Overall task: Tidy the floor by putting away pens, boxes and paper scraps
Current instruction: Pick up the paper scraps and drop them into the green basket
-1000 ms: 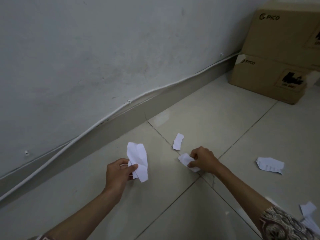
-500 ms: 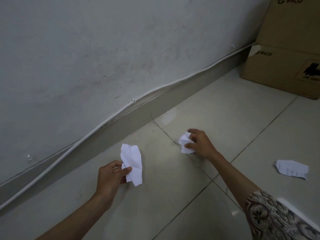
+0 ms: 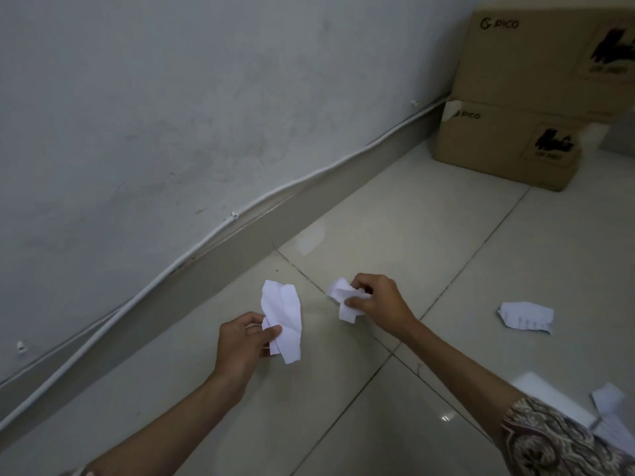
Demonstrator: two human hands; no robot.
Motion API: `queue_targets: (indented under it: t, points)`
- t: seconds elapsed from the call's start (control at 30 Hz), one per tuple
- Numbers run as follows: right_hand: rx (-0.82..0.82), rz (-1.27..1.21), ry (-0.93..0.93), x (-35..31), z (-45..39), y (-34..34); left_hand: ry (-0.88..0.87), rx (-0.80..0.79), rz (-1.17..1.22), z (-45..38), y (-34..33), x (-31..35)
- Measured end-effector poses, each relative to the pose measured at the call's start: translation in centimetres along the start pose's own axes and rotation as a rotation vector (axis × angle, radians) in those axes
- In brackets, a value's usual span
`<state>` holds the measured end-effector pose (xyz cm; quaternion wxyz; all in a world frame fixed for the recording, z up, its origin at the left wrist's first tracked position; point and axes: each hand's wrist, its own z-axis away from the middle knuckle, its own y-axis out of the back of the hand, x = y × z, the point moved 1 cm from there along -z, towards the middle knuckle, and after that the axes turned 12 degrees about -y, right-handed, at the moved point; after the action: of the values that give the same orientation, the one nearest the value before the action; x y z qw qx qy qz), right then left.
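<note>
My left hand (image 3: pixel 245 341) pinches a bunch of crumpled white paper scraps (image 3: pixel 283 317) above the tiled floor. A little to the right, my right hand (image 3: pixel 378 302) is shut on smaller crumpled white scraps (image 3: pixel 343 297), lifted just off the floor. Another torn white scrap (image 3: pixel 525 316) lies flat on the tiles further right. More white paper pieces (image 3: pixel 610 413) lie at the lower right edge, partly hidden by my patterned sleeve.
Two stacked brown cardboard boxes (image 3: pixel 508 146) stand against the wall at the upper right. A white cable (image 3: pixel 240 218) runs along the grey skirting board below the white wall. Pale tiles (image 3: pixel 429 235) spread between the wall and the boxes.
My right hand gathered a second small scrap from the floor near the tile joint and lifted both. My left hand kept its hold on its scraps. The view shifted slightly.
</note>
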<state>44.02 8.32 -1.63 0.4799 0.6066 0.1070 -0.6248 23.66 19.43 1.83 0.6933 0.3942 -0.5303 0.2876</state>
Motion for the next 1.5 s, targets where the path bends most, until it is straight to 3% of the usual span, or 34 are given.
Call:
queue_targets:
  t: [0.27,0.63,0.83,1.03,1.33,1.5]
  points:
    - [0.122,-0.196,-0.035,-1.5,7.4,7.8,-0.137,-0.199,0.018,1.0,-5.0,4.8]
    - [0.476,-0.137,-0.128,-3.6,22.3,23.7,-0.326,-0.502,0.067,6.5,-17.7,17.0]
    - [0.71,-0.148,-0.205,-3.1,33.8,29.6,-0.479,-0.782,0.119,16.2,-26.9,22.9]
    - [0.938,-0.126,-0.32,-1.6,46.1,32.8,-0.506,-1.038,0.211,27.7,-32.7,25.2]
    - [1.231,-0.174,-0.556,-0.2,65.4,32.6,-0.431,-1.405,0.337,45.9,-34.7,24.4]
    - [1.348,-0.085,-0.741,-1.1,74.4,31.1,-0.435,-1.637,0.373,54.7,-33.6,23.5]
